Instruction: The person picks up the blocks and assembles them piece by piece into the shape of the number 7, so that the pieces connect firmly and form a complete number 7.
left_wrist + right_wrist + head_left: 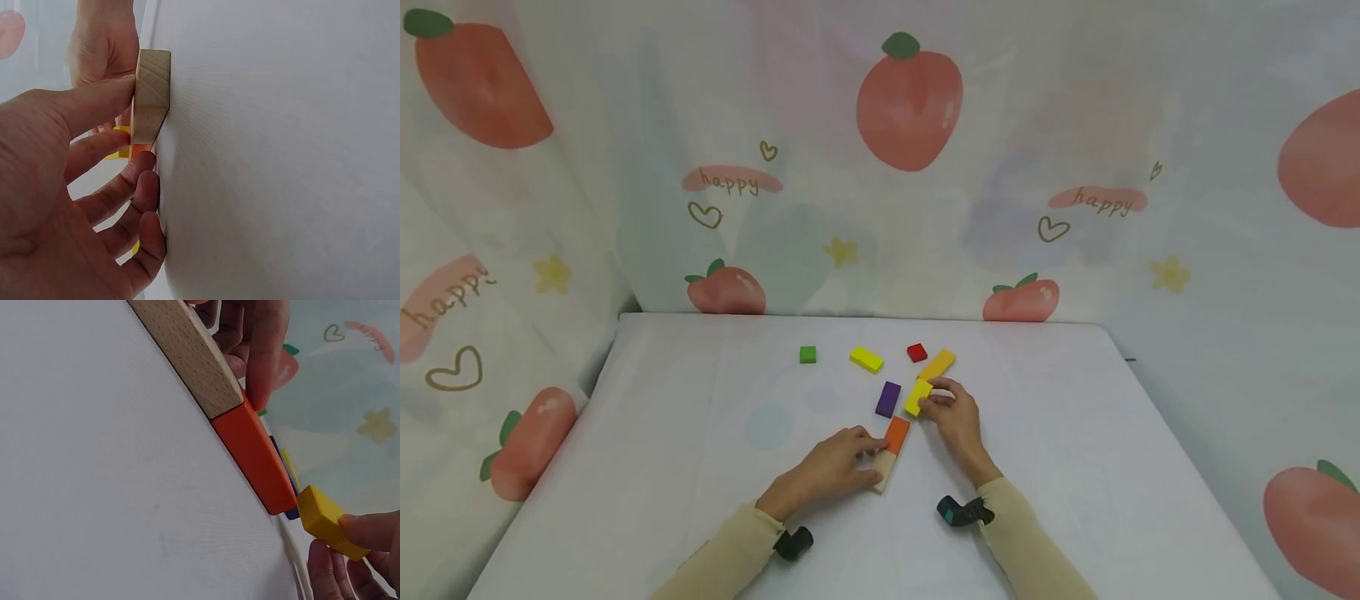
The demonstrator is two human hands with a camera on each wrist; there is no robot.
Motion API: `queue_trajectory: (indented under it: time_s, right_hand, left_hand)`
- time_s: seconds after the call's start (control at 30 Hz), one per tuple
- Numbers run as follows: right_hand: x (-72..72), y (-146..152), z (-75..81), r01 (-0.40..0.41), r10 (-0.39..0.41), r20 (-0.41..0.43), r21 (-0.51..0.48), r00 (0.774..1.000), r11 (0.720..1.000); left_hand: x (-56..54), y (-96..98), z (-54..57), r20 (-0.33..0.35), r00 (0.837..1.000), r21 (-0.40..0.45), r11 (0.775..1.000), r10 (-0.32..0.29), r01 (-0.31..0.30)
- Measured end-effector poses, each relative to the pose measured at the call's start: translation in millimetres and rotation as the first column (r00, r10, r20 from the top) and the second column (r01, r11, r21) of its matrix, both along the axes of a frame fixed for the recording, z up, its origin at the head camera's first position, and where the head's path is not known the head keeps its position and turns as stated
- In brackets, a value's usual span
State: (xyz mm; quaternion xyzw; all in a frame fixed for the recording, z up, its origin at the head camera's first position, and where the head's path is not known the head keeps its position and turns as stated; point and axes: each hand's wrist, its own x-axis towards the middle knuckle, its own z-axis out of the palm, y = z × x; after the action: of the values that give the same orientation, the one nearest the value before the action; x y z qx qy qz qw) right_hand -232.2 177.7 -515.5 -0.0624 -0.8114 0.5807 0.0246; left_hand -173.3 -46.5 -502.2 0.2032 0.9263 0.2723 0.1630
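My right hand [957,415] pinches a bright yellow block [917,397] between thumb and fingers, just beyond the far end of an orange block [897,433]. In the right wrist view the yellow block [325,519] is tilted, one corner close to the orange block [255,459]. A plain wooden block [885,468] lies end to end with the orange one, forming a slanted row. My left hand [835,465] rests its extended thumb on the wooden block and its index finger on the orange block. The other left fingers bend loosely beside the row in the left wrist view.
A purple block [887,399] lies left of the right hand. Beyond it are an amber block [938,363], a small red block [917,352], another yellow block [867,359] and a green block [807,355]. The white table [662,467] ends at a fruit-printed curtain [917,233].
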Motion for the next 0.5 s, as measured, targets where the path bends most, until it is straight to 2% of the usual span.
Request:
queue_trajectory:
  time_s: [0.5]
  right_hand:
    - [2.1,-4.7,3.0,-0.008,0.008,0.016,-0.007,1.000,1.000]
  left_hand:
    - [0.9,-0.5,1.5,-0.005,1.000,0.014,1.000,-0.003,0.003]
